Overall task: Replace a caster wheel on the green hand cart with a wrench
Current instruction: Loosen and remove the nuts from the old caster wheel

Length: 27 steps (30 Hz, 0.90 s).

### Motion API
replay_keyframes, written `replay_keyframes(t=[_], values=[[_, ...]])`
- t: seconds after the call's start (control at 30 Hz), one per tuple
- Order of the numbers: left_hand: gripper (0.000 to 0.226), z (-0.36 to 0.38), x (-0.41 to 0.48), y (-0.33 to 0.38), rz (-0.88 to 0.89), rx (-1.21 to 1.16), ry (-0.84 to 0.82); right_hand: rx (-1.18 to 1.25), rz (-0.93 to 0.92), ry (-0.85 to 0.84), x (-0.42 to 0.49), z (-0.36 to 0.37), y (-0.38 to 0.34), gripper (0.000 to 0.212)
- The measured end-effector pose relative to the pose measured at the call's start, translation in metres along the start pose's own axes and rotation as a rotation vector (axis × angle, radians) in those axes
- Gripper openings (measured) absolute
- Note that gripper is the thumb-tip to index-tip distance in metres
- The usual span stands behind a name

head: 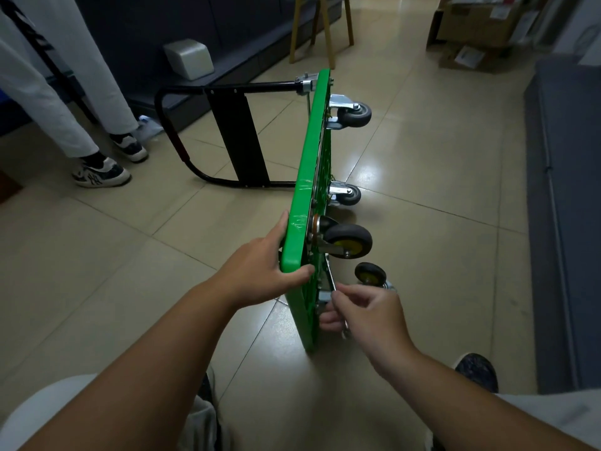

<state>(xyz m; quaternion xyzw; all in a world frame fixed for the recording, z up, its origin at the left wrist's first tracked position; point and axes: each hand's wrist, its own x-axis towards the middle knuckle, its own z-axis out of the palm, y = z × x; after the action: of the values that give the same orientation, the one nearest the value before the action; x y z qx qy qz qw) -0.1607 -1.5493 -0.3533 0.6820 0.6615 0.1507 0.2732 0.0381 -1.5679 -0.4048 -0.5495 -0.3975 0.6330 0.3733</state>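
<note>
The green hand cart (305,177) stands on its long edge on the tiled floor, with its black handle (227,135) folded out to the left. My left hand (260,268) grips the near top corner of the green deck. Casters stick out on the right side: two grey ones (354,115) farther off and a black one with a yellow hub (349,240) near my hands. Another yellow-hubbed caster (370,275) is lower, just behind my right hand (364,314). That hand pinches a silver wrench (331,284) against the cart's underside; its far end is hidden.
A person in white trousers and sneakers (100,174) stands at the left. A wooden stand (320,27) is beyond the cart, cardboard boxes (478,30) at the back right, a grey sofa edge (566,206) along the right. My shoe (478,369) is at the lower right.
</note>
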Motion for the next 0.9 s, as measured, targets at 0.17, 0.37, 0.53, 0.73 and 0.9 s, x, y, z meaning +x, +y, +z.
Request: replay_keyframes(t=[0.17,0.37,0.53,0.73,0.9], values=[[0.110,0.001,-0.004,0.000,0.010,-0.001,0.004,-0.028,0.098,-0.052,0.012,0.004,-0.009,0.023],[0.101,0.001,0.000,-0.003,-0.005,-0.007,-0.021,0.036,0.177,-0.074,0.017,0.017,-0.035,0.018],[0.082,0.003,0.004,-0.006,-0.046,-0.083,-0.017,0.063,0.225,-0.150,0.016,0.031,-0.053,0.007],[0.089,0.001,0.004,-0.005,-0.041,-0.085,-0.045,0.057,0.258,-0.135,0.012,0.035,-0.046,0.014],[0.096,0.002,0.003,-0.002,-0.018,-0.043,-0.056,-0.019,0.392,-0.058,0.023,0.051,-0.041,0.026]])
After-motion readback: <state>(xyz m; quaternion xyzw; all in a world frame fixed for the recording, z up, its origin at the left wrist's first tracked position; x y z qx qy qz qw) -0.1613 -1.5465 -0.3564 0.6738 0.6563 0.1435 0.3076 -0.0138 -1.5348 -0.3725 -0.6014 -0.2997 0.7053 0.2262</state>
